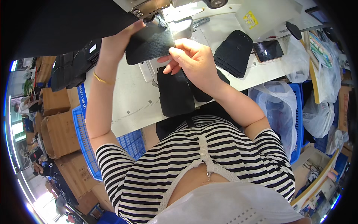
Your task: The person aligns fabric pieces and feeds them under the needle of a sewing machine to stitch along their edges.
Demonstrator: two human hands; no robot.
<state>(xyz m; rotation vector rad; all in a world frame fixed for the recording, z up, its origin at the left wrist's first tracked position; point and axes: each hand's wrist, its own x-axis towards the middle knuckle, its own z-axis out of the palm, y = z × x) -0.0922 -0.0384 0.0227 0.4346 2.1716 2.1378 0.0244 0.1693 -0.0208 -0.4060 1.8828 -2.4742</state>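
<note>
A black fabric piece [149, 44] with rounded corners is tilted up beneath the head of a sewing machine [151, 8]. My right hand [195, 61] pinches its right edge between thumb and fingers. At its upper left edge my left hand [121, 39] grips the same piece, one finger reaching close to the machine's presser area; the other left fingers are hidden behind the fabric. Below the right hand, a black padded piece [175, 93] lies at the table's near edge, with another dark piece [201, 91] partly under my forearm.
On the white table [138, 117], a stack of black pieces [235, 52] sits to the right, beside a phone [268, 50]. A utility knife [201, 22] lies behind. Dark fabric items [71, 69] hang at the left edge. Blue crates [87, 143] and a bag-lined bin [296, 123] flank me.
</note>
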